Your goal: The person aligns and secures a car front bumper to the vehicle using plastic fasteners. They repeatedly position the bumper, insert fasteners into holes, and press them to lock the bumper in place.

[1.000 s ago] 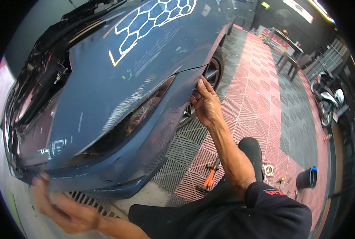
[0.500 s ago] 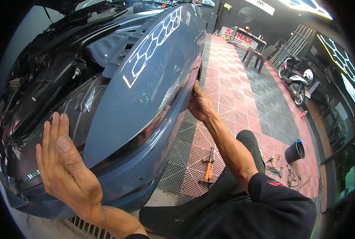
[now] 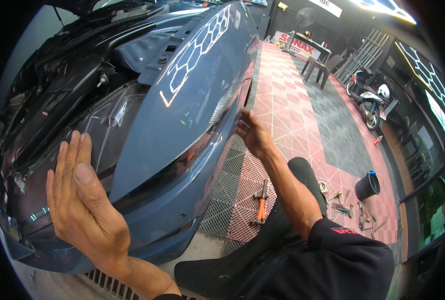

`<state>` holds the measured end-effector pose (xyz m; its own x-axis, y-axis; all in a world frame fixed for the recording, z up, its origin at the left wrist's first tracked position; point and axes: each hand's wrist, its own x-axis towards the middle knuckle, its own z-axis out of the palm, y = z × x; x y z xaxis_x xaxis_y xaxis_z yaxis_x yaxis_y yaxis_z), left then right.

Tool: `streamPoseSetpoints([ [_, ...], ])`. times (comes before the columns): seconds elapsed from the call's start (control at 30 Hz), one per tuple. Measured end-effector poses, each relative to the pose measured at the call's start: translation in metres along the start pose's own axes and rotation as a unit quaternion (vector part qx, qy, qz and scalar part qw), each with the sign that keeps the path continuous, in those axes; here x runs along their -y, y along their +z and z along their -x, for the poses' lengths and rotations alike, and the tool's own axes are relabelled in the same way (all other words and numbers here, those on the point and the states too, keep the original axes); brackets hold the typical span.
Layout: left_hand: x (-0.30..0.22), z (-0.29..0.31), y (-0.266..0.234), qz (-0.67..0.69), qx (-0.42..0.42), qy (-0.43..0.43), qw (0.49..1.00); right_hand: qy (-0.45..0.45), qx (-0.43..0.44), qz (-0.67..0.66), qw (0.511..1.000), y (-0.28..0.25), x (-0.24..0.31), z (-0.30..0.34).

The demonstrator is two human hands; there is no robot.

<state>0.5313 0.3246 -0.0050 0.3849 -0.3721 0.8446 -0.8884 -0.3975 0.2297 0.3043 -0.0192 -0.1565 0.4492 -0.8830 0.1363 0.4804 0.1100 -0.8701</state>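
Red and grey slatted tiles make up the floor (image 3: 287,105), running well off to the right of the headlight (image 3: 185,162), which serves as landmark. Blue-grey car (image 3: 137,155) around it; dark engine bay (image 3: 57,95) bared, to its left. Motorcycle (image 3: 371,106) parked far to its right. Bumper (image 3: 157,220) directly below the headlight, its side edge climbing to the right; fender (image 3: 182,125) just above. Black bucket (image 3: 367,186) well right of it.

Hands: a second ago the left hand (image 3: 90,205) was a blur low at the car's nose. Now up, left of the headlight, wide, fingers straight and close together, holding nothing; contact with the car cannot be told. Right hand (image 3: 255,135), above right of the headlight, had fingers bent around the bumper's side edge; now loosely half-curled just beside that edge. Touching or apart: cannot tell.

Reading for the work: neither hand appears to be clasping the bumper firmly; bumper seems to sit without a clear grip.

Smaller: orange-handled tool (image 3: 262,204) on tiles, right of the headlight. Whitish streak (image 3: 221,108) just above it, scuff or reflection unclear.
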Motion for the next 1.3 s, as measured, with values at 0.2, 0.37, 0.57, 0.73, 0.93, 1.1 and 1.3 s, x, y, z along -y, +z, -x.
streamPoseSetpoints([
  [0.2,0.001,0.0,-0.003,0.0,0.0,-0.009,1.0,0.006,0.014,-0.038,0.999,0.01,0.038,-0.038],
  [0.37,0.002,0.001,-0.001,0.008,-0.005,-0.01,1.0,0.035,-0.001,-0.021,0.999,0.011,0.045,-0.051],
  [0.57,-0.001,-0.002,-0.003,0.006,-0.003,-0.014,1.0,0.067,-0.022,-0.055,0.996,0.018,0.049,-0.056],
  [0.73,-0.002,-0.001,-0.004,-0.004,0.002,-0.018,1.0,0.081,-0.009,-0.047,0.996,0.015,0.053,-0.055],
  [0.93,0.0,0.0,-0.001,0.009,-0.005,-0.021,1.0,0.088,0.018,-0.021,0.996,0.001,0.053,-0.061],
  [1.1,0.005,0.0,-0.007,0.016,0.026,-0.036,0.999,0.1,0.029,-0.03,0.994,0.01,0.06,-0.057],
  [1.3,-0.001,-0.004,-0.005,0.026,0.013,-0.039,0.999,0.097,0.051,-0.037,0.993,0.006,0.056,-0.059],
])
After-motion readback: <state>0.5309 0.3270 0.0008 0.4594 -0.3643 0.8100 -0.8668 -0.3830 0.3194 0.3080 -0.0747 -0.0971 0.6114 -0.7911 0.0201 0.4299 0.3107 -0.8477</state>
